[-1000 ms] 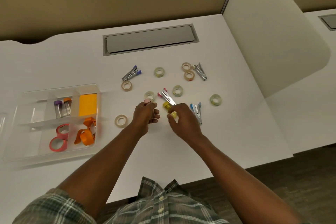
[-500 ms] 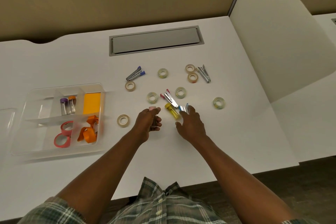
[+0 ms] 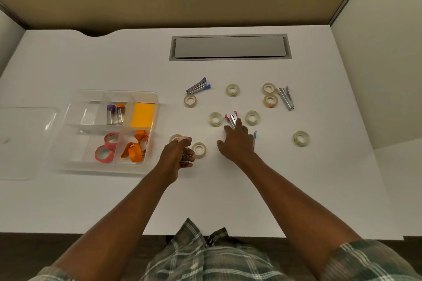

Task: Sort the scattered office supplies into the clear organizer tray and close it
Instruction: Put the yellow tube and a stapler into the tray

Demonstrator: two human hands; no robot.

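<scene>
The clear organizer tray (image 3: 150, 167) sits at the left of the white desk. It holds two capped vials (image 3: 115, 114), an orange pad (image 3: 142, 115), pink tape rolls (image 3: 104, 154) and orange ribbon (image 3: 134, 149). My left hand (image 3: 177, 158) is closed around a small pink-capped vial (image 3: 182, 138), just right of the tray. My right hand (image 3: 237, 143) lies palm down with fingers spread, fingertips touching a red stapler (image 3: 232, 117). A blue stapler (image 3: 255, 136) peeks out at its right side. The yellow-capped vial is hidden.
Several clear tape rolls lie scattered, among them one (image 3: 198, 149) between my hands and one (image 3: 301, 138) far right. A purple stapler (image 3: 198, 86) and a silver stapler (image 3: 286, 98) lie farther back. The tray's lid (image 3: 22, 141) rests left of the tray. A grey cable hatch (image 3: 229, 47) sits behind.
My left hand has carried the pink-capped vial left toward the tray. My right hand let go of the yellow-capped vial, then slid forward over it to the red stapler.
</scene>
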